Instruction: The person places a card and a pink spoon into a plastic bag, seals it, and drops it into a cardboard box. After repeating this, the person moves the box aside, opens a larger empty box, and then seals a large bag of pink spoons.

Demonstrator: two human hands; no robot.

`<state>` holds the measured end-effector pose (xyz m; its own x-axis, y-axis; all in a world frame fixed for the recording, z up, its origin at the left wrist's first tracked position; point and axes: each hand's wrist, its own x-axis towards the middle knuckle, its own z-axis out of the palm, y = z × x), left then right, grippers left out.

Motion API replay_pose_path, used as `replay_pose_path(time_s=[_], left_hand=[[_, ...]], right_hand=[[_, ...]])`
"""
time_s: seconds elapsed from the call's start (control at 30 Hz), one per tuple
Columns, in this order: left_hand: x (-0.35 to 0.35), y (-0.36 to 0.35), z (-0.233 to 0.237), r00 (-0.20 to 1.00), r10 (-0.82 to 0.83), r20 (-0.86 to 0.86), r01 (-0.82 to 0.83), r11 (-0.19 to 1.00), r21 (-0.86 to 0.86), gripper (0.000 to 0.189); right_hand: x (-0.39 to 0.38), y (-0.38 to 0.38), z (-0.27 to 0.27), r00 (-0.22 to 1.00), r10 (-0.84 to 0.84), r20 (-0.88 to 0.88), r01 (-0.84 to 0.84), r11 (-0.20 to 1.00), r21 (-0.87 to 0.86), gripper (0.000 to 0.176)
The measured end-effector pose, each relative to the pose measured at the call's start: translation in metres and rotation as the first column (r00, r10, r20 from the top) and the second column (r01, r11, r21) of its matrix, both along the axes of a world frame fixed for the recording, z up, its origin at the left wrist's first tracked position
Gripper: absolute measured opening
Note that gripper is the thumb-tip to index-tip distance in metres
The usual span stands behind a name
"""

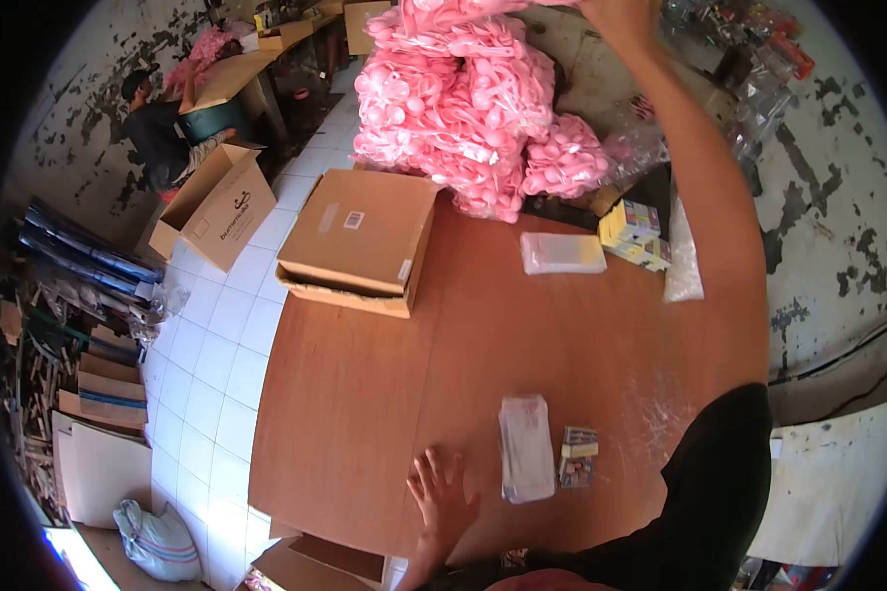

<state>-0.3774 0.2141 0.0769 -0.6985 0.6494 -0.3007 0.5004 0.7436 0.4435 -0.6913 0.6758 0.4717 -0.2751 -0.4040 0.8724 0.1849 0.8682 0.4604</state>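
My left hand (443, 500) lies flat on the brown wooden table (355, 394), fingers spread and nothing in them. My right arm stretches far forward to the top edge of the head view. There my right hand (616, 10) reaches the top of a tall heap of pink, spoon-like plastic pieces (443, 108) in clear bags; its fingers are cut off by the frame edge. A stack of clear plastic sleeves (527, 448) lies right of my left hand. Beside it sit small stacks of printed cards (579, 456).
A closed cardboard box (365, 231) stands at the table's far left. More clear sleeves (564, 253) and yellowish card stacks (633, 234) lie toward the back. An open carton (222, 212) rests on the tiled floor near another person (158, 133). A white sack (158, 540) sits lower left.
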Motion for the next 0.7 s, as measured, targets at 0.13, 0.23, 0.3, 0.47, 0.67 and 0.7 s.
replay_pose_path(time_s=[0.13,0.23,0.3,0.47,0.67,0.7], left_hand=[[0.009,-0.005,-0.008,0.992,0.033,-0.124,-0.018,0.992,0.122,0.08],[0.01,-0.003,0.0,0.994,0.032,-0.108,-0.024,0.997,0.075,0.076],[0.007,-0.003,0.0,0.995,0.003,-0.1,0.001,0.999,0.045,0.074],[0.003,-0.007,0.004,0.988,-0.052,-0.143,0.056,0.998,0.028,0.073],[-0.003,-0.008,-0.004,0.979,-0.124,-0.16,0.13,0.991,0.028,0.069],[-0.002,-0.008,-0.006,0.978,-0.135,-0.159,0.14,0.99,0.025,0.068]], right_hand=[[0.104,-0.037,0.008,0.982,0.097,0.163,-0.112,0.99,0.083,0.033],[0.171,-0.056,0.008,0.924,0.081,0.373,-0.146,0.978,0.147,0.033],[0.204,-0.066,-0.006,0.845,0.094,0.527,-0.231,0.952,0.201,0.036],[0.254,-0.094,-0.083,0.718,0.263,0.645,-0.429,0.897,0.112,0.015],[0.307,-0.118,-0.16,0.66,0.217,0.719,-0.294,0.956,-0.018,0.018],[0.315,-0.12,-0.171,0.659,0.191,0.727,-0.215,0.975,-0.06,0.018]])
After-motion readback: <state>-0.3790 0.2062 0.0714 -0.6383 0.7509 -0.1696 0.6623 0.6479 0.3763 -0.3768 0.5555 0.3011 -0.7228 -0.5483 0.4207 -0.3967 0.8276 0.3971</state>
